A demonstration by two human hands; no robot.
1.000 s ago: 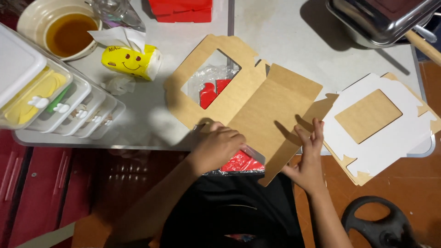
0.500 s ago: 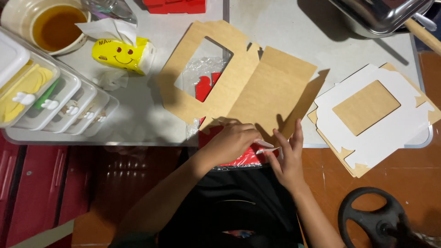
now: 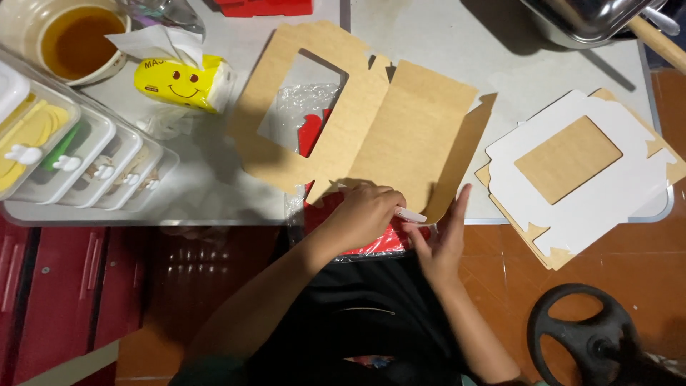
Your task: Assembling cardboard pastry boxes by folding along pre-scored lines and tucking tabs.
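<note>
A flat brown cardboard box blank [image 3: 407, 136] with a rectangular window lies on the grey table [image 3: 214, 193]. Clear film and something red [image 3: 309, 132] show through the window. My left hand [image 3: 361, 214] rests on the blank's near edge, fingers pinched on a small white strip [image 3: 410, 214]. My right hand [image 3: 443, 239] is just beside it, fingers stretched out, fingertips against the blank's near right corner. A red packet in clear plastic [image 3: 386, 243] pokes out from under the blank, over the table edge.
A stack of white and brown box blanks [image 3: 572, 207] overhangs the table at the right. At the left are a yellow tissue pack [image 3: 182, 82], a bowl of amber liquid [image 3: 71, 39] and clear lidded tubs [image 3: 71, 154]. A metal pot [image 3: 593, 18] is at the far right. A black wheel [image 3: 586, 336] lies below.
My hands have drawn together at the blank's near edge, the right one sliding left. The blank's near right flap, tilted up before, now lies flatter.
</note>
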